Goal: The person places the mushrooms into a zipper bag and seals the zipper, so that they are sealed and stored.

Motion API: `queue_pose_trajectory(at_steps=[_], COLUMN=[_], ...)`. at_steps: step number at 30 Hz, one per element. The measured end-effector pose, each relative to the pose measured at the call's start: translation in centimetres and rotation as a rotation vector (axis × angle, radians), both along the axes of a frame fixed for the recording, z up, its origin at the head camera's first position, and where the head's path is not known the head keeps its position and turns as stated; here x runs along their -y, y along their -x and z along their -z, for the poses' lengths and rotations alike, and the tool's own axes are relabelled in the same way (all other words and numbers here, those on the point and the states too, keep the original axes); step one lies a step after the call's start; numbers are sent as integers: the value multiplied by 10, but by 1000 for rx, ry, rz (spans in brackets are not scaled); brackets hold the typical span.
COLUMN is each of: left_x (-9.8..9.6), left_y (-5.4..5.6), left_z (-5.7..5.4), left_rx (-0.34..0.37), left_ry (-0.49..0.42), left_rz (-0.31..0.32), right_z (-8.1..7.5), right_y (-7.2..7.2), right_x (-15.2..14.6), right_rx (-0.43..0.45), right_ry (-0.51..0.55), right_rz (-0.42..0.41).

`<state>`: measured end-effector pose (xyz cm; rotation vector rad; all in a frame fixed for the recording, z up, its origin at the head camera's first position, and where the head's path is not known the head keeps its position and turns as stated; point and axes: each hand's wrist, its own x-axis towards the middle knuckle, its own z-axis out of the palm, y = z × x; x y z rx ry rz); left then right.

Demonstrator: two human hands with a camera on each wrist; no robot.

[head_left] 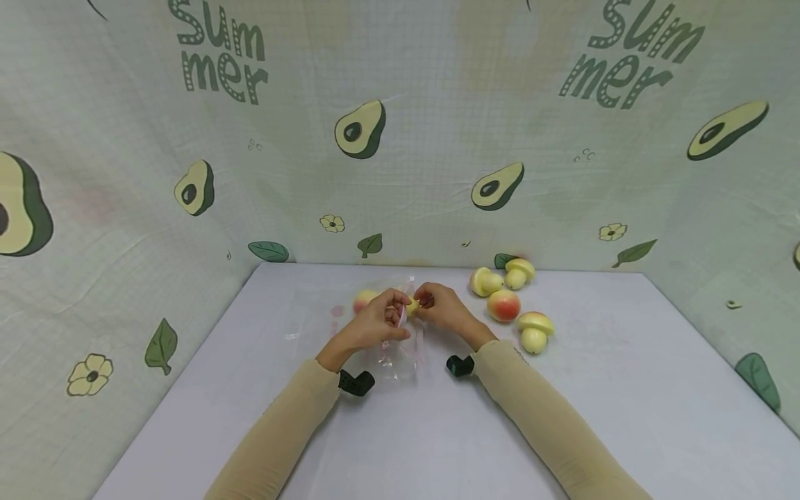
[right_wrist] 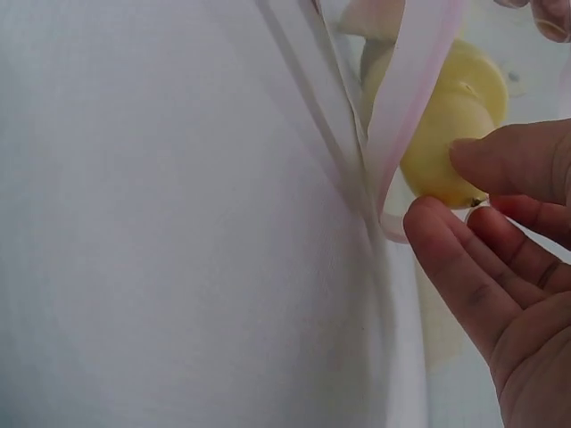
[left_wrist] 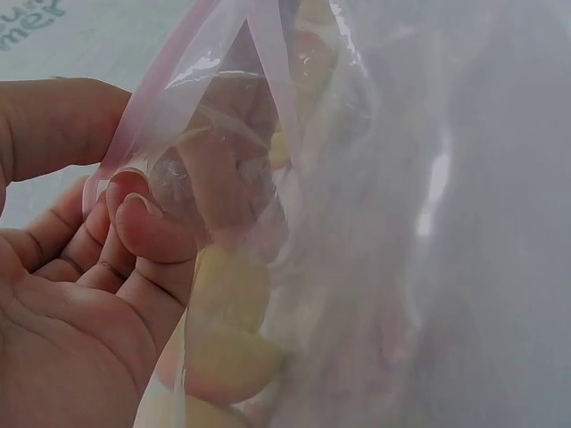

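Observation:
A clear plastic zip bag (head_left: 315, 312) with a pink rim (left_wrist: 147, 111) lies on the table in front of me. My left hand (head_left: 378, 321) pinches that rim between thumb and fingers and lifts the mouth apart. Through the film in the left wrist view, yellow and reddish mushroom shapes (left_wrist: 227, 357) show inside. At the bag's mouth, my right hand (head_left: 442, 307) pinches a pale yellow mushroom (right_wrist: 455, 134), thumb on its side and fingertips at its lower end. The pink-edged strip overlaps part of this mushroom in the right wrist view.
Right of the bag stand several mushrooms with yellow stems and red-yellow caps: one lying on its side (head_left: 485, 282), one at the back (head_left: 519, 274), a red-capped one (head_left: 503, 305) and a nearer one (head_left: 534, 333). A printed cloth (head_left: 425, 139) hangs behind the white table (head_left: 594, 389).

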<state>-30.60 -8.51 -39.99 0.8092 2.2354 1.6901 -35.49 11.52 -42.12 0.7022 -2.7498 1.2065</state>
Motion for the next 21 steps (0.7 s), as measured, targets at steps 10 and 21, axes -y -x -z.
queue_pose_trajectory(at_steps=[10,21], left_x=[-1,-1], left_y=[-6,-2], left_z=[-9,-1], left_rx=[7,1], left_ry=[-4,3], left_rz=[12,-1], right_z=[0,3], right_y=[-2,-1], right_x=[0,2], right_rx=[13,3], right_ry=[44,80], right_rz=[11,18])
